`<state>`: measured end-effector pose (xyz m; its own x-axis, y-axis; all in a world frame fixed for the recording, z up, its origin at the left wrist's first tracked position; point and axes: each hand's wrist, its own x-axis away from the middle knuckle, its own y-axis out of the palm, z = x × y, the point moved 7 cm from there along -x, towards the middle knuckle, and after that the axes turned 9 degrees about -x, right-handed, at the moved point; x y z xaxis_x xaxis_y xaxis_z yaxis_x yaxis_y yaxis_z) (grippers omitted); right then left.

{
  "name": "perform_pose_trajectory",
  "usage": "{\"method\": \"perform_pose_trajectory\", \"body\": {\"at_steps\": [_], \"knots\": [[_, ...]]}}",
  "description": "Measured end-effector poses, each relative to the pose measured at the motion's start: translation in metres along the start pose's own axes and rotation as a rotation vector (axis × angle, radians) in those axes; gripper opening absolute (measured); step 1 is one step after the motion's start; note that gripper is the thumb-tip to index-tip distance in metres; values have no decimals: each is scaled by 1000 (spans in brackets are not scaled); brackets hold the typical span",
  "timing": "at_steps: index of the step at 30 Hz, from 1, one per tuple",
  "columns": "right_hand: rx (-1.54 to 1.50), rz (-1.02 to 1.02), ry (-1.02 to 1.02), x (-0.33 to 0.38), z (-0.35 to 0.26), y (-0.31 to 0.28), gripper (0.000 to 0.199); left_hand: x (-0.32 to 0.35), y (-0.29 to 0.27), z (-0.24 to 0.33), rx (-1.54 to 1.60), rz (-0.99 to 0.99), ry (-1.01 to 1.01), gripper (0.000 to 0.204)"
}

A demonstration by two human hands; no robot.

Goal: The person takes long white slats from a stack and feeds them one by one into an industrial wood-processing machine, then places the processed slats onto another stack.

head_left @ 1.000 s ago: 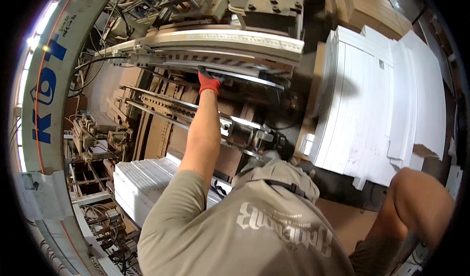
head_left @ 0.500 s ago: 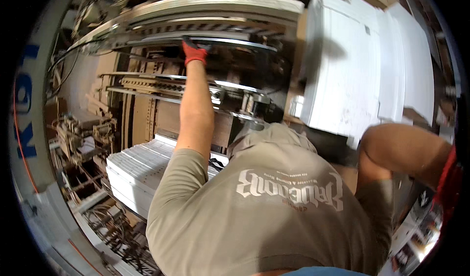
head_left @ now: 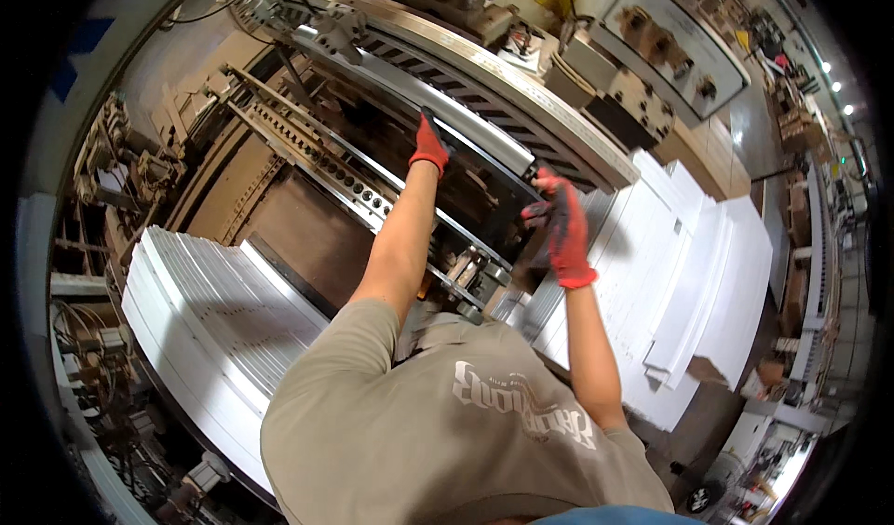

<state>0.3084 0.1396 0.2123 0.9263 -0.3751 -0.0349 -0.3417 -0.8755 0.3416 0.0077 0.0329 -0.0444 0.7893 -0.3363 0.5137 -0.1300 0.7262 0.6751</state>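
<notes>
My left hand [head_left: 430,143], in a red and black glove, reaches forward to the lower edge of a long shiny metal bar [head_left: 466,125] on a machine. Its thumb points up along the bar; the dark fingers blend into the shadow, so their grip is unclear. My right hand [head_left: 565,232], gloved alike, is raised by the bar's right end. Its fingers are apart and partly bent, with nothing seen in them. Below the bar run a rail with a row of holes [head_left: 349,182] and a dark gap.
A stack of white sheets [head_left: 219,292] lies to the left, and white stacked boards [head_left: 643,283] lie to the right. A pale beam [head_left: 521,78] crosses behind the bar. Farther back stands a metal panel [head_left: 670,41] beside other machine parts.
My right hand has come from the far right edge to the bar's right end. My left hand stays by the bar. The view has turned, showing more of the room at the upper right.
</notes>
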Motion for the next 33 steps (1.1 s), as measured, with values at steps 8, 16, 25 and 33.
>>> {"method": "perform_pose_trajectory", "body": {"at_steps": [8, 16, 25, 33], "knots": [[35, 321, 29, -50, 119, -32, 28, 119, 33, -72, -208, -18, 98, 31], [-132, 123, 230, 42, 114, 21, 28, 161, 29, -68, -154, 31, 127, 65], [1053, -238, -375, 58, 65, 23, 45, 292, -21, 31, -480, 354, 667, 33], [1166, -473, -52, 40, 146, 17, 42, 403, -133, 38, -881, 777, 797, 38]]}}
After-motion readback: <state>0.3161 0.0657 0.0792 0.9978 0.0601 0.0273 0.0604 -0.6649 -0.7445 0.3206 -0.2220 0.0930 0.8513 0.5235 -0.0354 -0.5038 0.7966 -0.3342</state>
